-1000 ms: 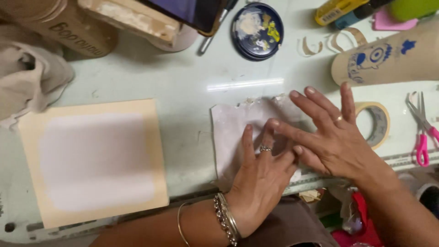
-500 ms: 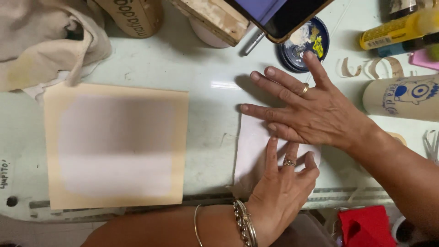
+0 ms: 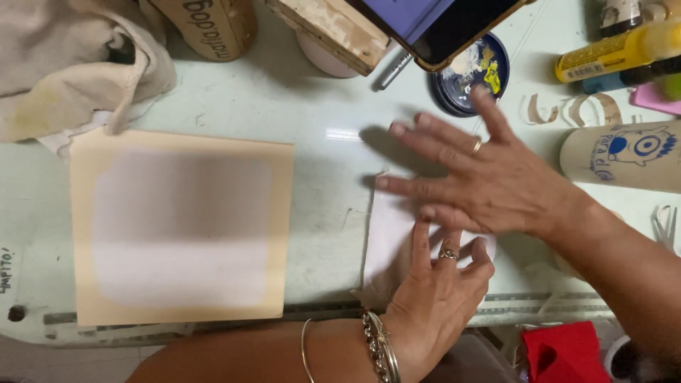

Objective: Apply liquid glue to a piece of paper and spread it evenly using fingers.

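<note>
A small pale piece of fabric (image 3: 386, 237) lies flat on the light green table (image 3: 319, 135). My left hand (image 3: 436, 298), with a ring and bracelets, presses on its near part with fingers spread. My right hand (image 3: 489, 181), also ringed, lies flat across the fabric's far right part, fingers fanned out toward the left. Neither hand grips anything. Most of the fabric is hidden under the two hands.
A tan square board (image 3: 181, 227) with a grey and white centre lies at left. A beige cloth bag (image 3: 67, 64) sits far left. Behind are a wooden block (image 3: 330, 28), a phone (image 3: 440, 25), a dark paint lid (image 3: 472, 71), a yellow bottle (image 3: 613, 50) and a printed cup (image 3: 624, 152).
My right hand slid from over my left hand to the fabric's far side and spread out. My left hand stayed on the near part. The view shifted left.
</note>
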